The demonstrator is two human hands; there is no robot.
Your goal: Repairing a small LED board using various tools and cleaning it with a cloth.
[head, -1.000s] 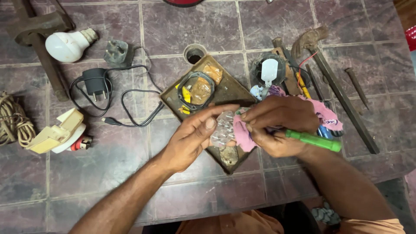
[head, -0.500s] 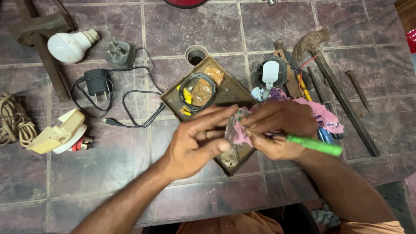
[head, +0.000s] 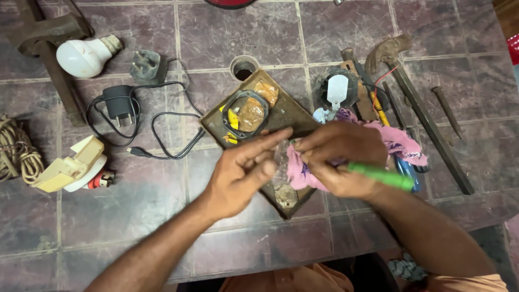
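Hands meet over the brown tray near the tiled surface's front edge: right hand clamped on a green-handled tool and pink cloth, left hand with fingers loose, pinching something small I can't make out. Seemingly wiping it; steady support is needed next.

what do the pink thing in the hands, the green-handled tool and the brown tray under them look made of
The pink thing looks like soft cloth: it bunches and folds in the right hand. The green-handled tool has a smooth, slightly glossy handle, probably plastic; its tip is hidden. The brown tray looks like rusty metal or worn board: flat, dull, mottled brown; which one cannot be told. The left hand is beside the cloth.
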